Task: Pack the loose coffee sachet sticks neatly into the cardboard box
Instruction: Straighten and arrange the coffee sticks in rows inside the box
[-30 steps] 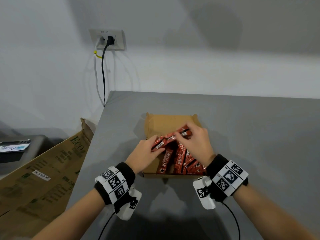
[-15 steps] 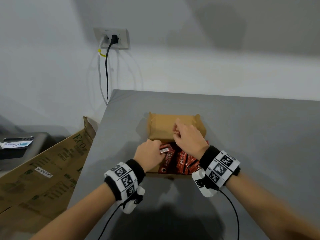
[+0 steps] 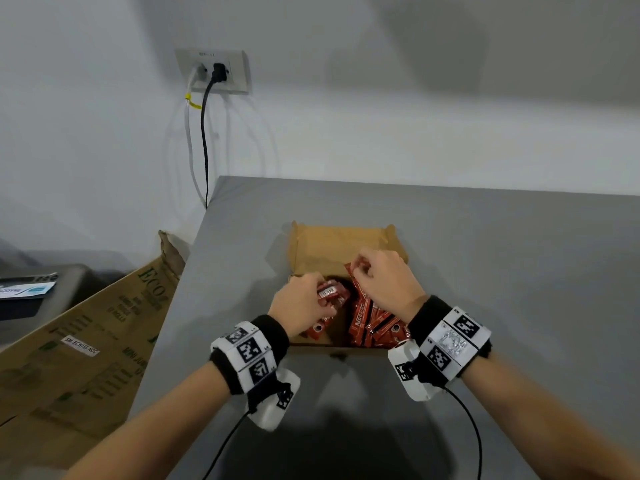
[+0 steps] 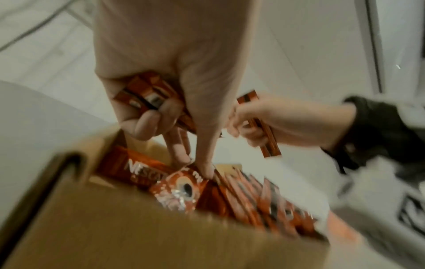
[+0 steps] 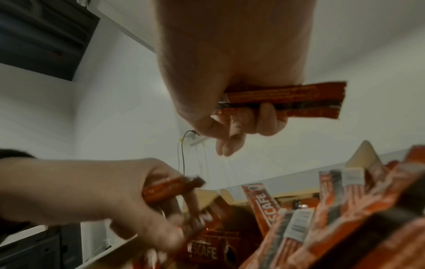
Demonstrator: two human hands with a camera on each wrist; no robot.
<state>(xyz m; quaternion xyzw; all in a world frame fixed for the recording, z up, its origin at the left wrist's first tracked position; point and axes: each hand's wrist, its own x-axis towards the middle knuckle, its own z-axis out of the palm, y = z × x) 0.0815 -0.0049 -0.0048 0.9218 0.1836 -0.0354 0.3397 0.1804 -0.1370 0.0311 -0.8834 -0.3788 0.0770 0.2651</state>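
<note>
Standing against a pale wall, a grey table (image 3: 485,258) carried an open cardboard box (image 3: 332,247) near its left edge, its far flap folded back and bare. A large printed carton (image 3: 86,341) leaned beside the table on the left, and a wall socket (image 3: 213,71) with two cables plugged in sat on the far wall.

Red coffee sachet sticks (image 3: 367,323) filled the near half of the box, most of them stacked on edge along the right side, some lying at angles toward the left. A person's two hands, each wrist banded with black-and-white markers, worked over the box.

The left hand (image 3: 298,306) hovered at the box's near left corner, its fingers curled round a small bundle of sticks (image 4: 147,96), while its thumb and one finger reached down to touch a sachet (image 4: 179,189) lying in the box, as the left wrist view showed.

The right hand (image 3: 384,278) was just beside it, over the middle of the box, its fingers wrapped round a few more sticks (image 5: 282,102), which jutted out sideways from the fist in the right wrist view.
</note>
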